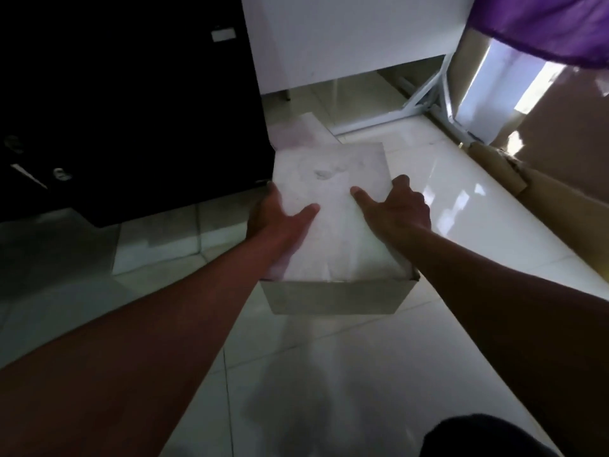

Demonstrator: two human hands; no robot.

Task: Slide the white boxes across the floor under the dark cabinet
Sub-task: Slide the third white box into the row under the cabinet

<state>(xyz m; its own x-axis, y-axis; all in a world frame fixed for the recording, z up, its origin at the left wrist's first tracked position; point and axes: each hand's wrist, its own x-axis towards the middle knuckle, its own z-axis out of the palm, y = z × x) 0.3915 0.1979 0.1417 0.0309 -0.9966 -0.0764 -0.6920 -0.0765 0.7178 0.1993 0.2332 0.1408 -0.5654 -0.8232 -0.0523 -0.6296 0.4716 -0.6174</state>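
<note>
I see the white box (333,222) lying on the glossy tiled floor (329,374), its long axis running away from me, far end beside the dark cabinet (131,103). My left hand (280,219) and right hand (395,209) each grip a long side, thumbs on the smooth lid (cardboard, matte). Another white box (303,130) lies beyond.

Two bare forearms are seen, with no sleeves, gloves, watch or rings visible. The left hand (280,216) and the right hand (393,209) are uncovered, with fingers and thumbs shown in full. Nearer the camera than the right hand, at the bottom edge, a rounded dark garment (487,437) is seen; its kind cannot be determined.
</note>
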